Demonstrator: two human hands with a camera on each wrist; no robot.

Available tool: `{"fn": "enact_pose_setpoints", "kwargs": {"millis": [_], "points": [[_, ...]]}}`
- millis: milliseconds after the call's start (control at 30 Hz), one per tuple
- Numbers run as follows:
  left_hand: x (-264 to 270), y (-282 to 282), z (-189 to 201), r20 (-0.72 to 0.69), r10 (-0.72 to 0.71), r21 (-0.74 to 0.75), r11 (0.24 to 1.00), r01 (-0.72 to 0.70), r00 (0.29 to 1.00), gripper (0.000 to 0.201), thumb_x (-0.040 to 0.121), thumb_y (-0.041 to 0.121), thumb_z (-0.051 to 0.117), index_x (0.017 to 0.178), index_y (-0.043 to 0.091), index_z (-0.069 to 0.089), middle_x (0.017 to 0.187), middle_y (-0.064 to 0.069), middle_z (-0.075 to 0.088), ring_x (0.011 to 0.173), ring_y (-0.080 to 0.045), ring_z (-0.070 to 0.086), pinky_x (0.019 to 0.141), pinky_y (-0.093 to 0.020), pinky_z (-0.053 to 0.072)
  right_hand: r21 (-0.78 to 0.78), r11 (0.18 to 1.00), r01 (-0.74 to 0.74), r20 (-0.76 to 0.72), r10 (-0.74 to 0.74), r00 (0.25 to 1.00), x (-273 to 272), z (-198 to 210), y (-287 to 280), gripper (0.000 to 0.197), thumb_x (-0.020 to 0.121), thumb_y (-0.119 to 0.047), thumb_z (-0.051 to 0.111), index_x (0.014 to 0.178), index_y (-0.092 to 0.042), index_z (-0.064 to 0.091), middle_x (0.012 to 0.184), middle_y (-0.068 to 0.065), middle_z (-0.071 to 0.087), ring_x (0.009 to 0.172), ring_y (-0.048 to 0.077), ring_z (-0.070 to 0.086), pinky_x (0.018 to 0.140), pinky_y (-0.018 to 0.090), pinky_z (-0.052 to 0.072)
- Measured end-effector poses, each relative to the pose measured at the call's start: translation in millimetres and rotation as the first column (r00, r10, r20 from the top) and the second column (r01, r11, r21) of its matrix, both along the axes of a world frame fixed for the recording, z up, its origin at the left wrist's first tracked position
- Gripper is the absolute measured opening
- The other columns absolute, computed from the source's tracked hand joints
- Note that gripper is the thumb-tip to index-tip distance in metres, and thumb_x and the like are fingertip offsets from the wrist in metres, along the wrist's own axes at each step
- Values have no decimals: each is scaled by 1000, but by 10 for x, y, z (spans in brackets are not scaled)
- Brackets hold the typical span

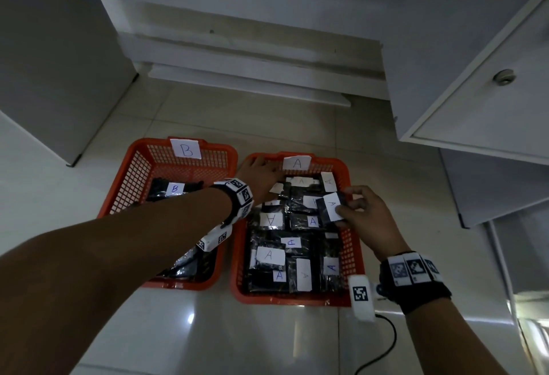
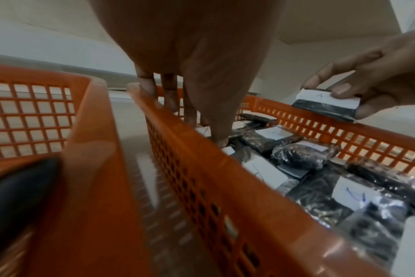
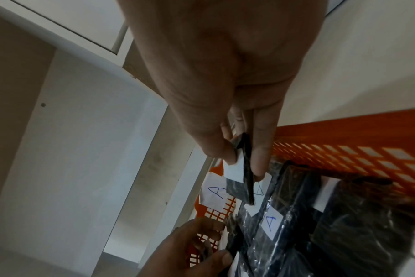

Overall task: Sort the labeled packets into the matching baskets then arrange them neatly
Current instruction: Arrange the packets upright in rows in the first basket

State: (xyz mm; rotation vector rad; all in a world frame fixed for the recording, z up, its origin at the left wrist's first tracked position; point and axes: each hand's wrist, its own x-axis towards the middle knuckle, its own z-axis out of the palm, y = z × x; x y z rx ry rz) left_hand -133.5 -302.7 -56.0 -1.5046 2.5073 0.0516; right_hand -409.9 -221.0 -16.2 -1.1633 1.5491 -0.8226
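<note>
From the head view, two orange baskets sat side by side on the pale floor: basket B [image 1: 142, 172] on the left with a few dark packets, basket A [image 1: 346, 226] on the right crowded with packets marked A. The right hand [image 1: 365, 214] pinched one A packet [image 1: 329, 206] above the right side of basket A, while the left hand [image 1: 263, 177] reached into its far left corner.

From the left wrist view, the left fingers [image 2: 190, 110] pointed down, fairly straight, tips touching the packets by the basket wall – whether they pinched anything I cannot tell.

From the right wrist view, thumb and fingers [image 3: 216, 148] clamped the packet edge-on – a thin grip on slick wrap.

As I judge it, the packet could slip and land askew on the heap, since the pile was uneven; the loose paper labels might also snag or peel as packets were nudged into rows
</note>
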Motion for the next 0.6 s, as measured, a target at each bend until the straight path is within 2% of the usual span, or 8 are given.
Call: {"fn": "enact_pose_setpoints", "kwargs": {"millis": [67,200,333,433,533,600], "points": [[4,8,-3,0,2,-16,1000,-2,1000,70,92,59,61,152,28,41,156,-5,43,144,-36,34,120,-55,19,4,1000,-2,28,2,1000,18,-9,-13,35,93,-1,74,121,-19,63,104,26,68,94,31,76,71,30,64],[-4,8,2,-15,20,-15,1000,-21,1000,73,92,57,62,154,27,38,155,-5,44,143,-35,35,120,-54,19,11,1000,-5,53,5,999,47,-3,-7,37,93,0,74,123,-20,64,103,27,68,93,28,76,71,30,64],[9,6,-17,-51,14,-6,1000,-15,999,76,89,63,61,152,26,41,151,-4,48,140,-35,38,119,-55,21,15,1000,-13,70,12,997,26,-3,22,39,95,-1,72,125,-25,66,98,21,72,92,27,78,74,33,65],[48,38,1,-117,14,-7,1000,-15,993,73,89,62,62,149,25,44,149,-4,49,140,-35,37,117,-54,24,51,999,-18,61,15,998,19,10,66,28,94,-8,75,115,-24,67,94,16,77,89,27,78,73,33,64],[126,48,50,-181,23,18,1000,-20,983,65,91,59,61,146,26,47,148,-3,49,139,-34,36,111,-54,33,66,997,-36,33,34,999,60,4,109,25,91,-10,79,110,-21,67,96,13,78,85,26,77,67,29,62],[183,41,94,-209,21,10,1000,-19,978,55,92,57,59,137,27,53,143,-2,52,132,-33,40,103,-51,38,72,995,-67,37,64,997,133,-4,116,25,89,-8,80,109,-18,67,101,13,76,88,26,77,68,33,64]]}}
